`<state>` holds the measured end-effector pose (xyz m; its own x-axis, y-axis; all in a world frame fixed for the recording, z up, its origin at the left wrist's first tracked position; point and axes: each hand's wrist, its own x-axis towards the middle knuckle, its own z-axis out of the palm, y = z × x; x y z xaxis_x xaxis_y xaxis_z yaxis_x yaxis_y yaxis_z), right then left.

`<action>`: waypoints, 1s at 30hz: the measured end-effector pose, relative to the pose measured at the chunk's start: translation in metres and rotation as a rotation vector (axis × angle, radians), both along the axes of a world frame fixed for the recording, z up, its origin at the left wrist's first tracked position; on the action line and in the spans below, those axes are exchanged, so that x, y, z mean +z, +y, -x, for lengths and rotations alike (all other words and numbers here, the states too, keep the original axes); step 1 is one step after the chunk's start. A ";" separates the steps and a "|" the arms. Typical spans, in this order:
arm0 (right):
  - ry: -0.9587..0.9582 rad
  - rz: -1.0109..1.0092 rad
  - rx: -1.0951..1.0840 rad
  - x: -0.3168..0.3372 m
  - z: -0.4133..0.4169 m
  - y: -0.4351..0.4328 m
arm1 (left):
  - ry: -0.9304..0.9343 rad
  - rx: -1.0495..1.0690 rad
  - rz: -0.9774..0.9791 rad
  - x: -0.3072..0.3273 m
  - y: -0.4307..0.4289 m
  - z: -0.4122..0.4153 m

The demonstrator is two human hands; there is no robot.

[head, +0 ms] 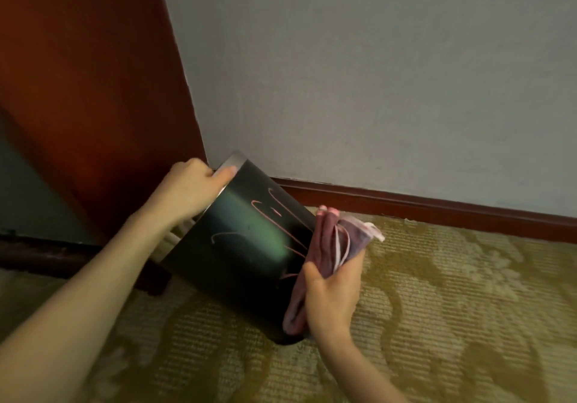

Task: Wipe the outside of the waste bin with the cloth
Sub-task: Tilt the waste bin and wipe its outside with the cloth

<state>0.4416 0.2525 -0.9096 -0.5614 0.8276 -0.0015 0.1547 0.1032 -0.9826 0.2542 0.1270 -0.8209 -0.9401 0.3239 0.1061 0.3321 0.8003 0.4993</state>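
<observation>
A glossy black waste bin with pink scrawled marks and a silver rim is tipped toward the upper left, its base resting on the carpet. My left hand grips the silver rim at the bin's top, thumb laid along the edge. My right hand holds a folded dusky-pink cloth pressed flat against the bin's right side; fingertips show above the cloth's top fold. The bin's opening faces away and its inside is hidden.
A reddish-brown wooden panel stands at the left, close behind the bin. A grey wall with a dark red skirting board runs along the back. Patterned beige carpet covers the floor to the right.
</observation>
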 end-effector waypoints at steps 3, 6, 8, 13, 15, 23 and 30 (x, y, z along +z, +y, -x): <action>0.010 -0.026 0.029 0.000 0.001 0.004 | -0.026 0.005 -0.060 0.002 0.016 0.008; -0.003 -0.066 0.021 0.004 0.012 0.019 | 0.035 0.014 -0.042 -0.003 0.021 0.008; -0.060 -0.105 0.026 0.009 0.023 0.031 | 0.041 0.034 -0.037 -0.005 0.019 0.009; -0.277 -0.187 0.099 0.021 0.066 0.060 | 0.000 0.063 -0.065 -0.010 0.002 0.013; -0.387 -0.192 0.137 0.023 0.087 0.074 | -0.007 0.070 -0.082 -0.011 -0.003 0.011; -0.592 -0.080 0.283 0.016 0.134 0.116 | 0.022 -0.013 -0.154 -0.010 -0.005 -0.005; -0.482 -0.164 0.091 0.009 0.108 0.101 | 0.034 0.006 -0.107 -0.003 0.010 -0.010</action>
<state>0.3337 0.3538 -0.9003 -0.5990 0.7862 -0.1521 0.5692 0.2844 -0.7715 0.2646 0.1372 -0.8239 -0.9375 0.3030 0.1713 0.3451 0.7449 0.5710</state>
